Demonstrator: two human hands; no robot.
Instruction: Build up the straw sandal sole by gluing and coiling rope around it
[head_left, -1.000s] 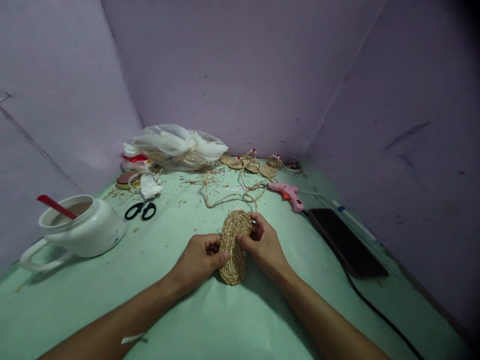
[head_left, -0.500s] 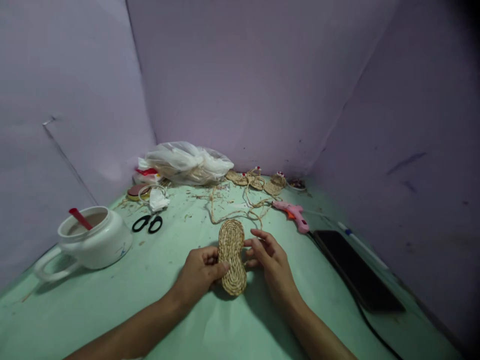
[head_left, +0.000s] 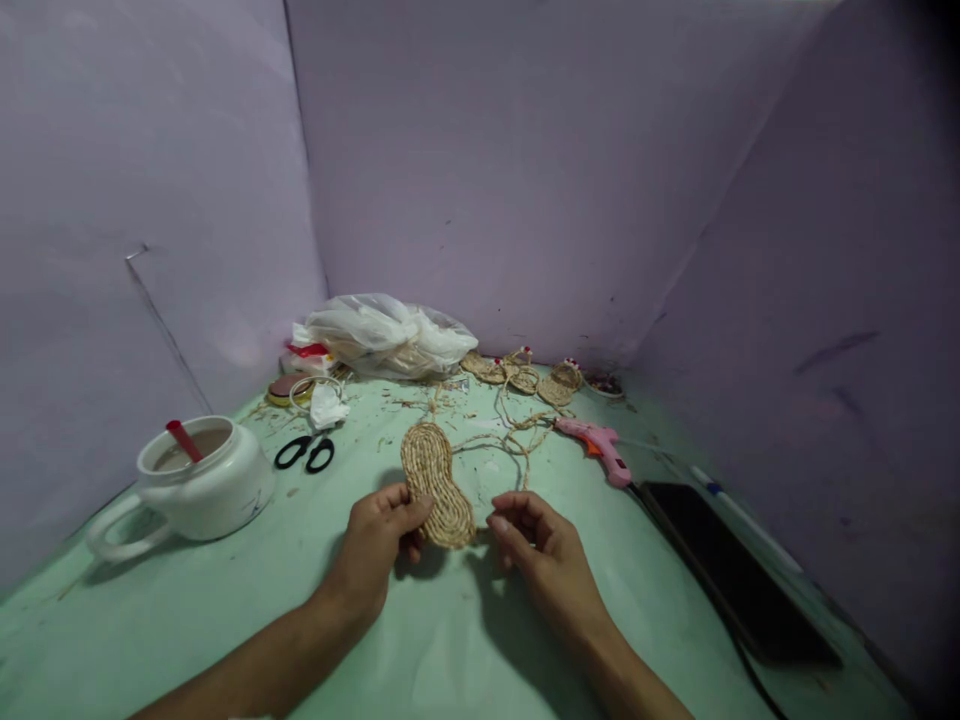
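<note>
My left hand (head_left: 381,535) grips a small woven straw sole (head_left: 433,480), thumb on top and fingers underneath. The sole is a coil of braided straw, wide at both ends and narrow in the middle, held tilted above the table. At its lower right edge, my right hand (head_left: 536,540) pinches what looks like a short end of straw cord (head_left: 482,530) between thumb and fingers. Beyond the hands, a loose straw cord (head_left: 517,440) lies in loops on the table. A pink glue gun (head_left: 600,447) rests to the right of it.
On the left stand a white mug (head_left: 210,490) with a red stick and black-handled scissors (head_left: 304,453). A plastic bag (head_left: 390,335) and several small straw slippers (head_left: 559,382) lie along the back wall. A dark phone-like slab (head_left: 739,570) and a cable are at right.
The sole has turned, its far end swinging left. My right hand has gone from spread fingers beside the sole to a pinch at its lower edge. The view has shifted slightly.
</note>
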